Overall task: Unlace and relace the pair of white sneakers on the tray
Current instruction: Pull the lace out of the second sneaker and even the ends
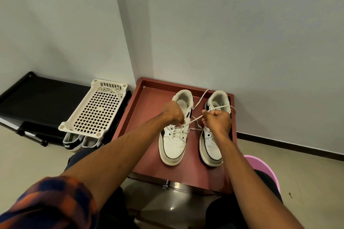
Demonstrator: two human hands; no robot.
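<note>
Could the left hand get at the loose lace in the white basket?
Probably yes: the basket lies open beside the tray, nothing between; the left hand must first release the shoelace it pinches.

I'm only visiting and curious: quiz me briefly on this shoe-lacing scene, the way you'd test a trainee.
1. True or false: the right hand is empty.
2. Where does the loose lace lie? A) in the white perforated basket; B) on a pink stool; C) on the floor.
3. Fill in: the left hand pinches the shoelace at the eyelets of a white sneaker standing on the maroon ___.

Key: 1 false, it grips the shoelace; 2 A; 3 tray.
</note>
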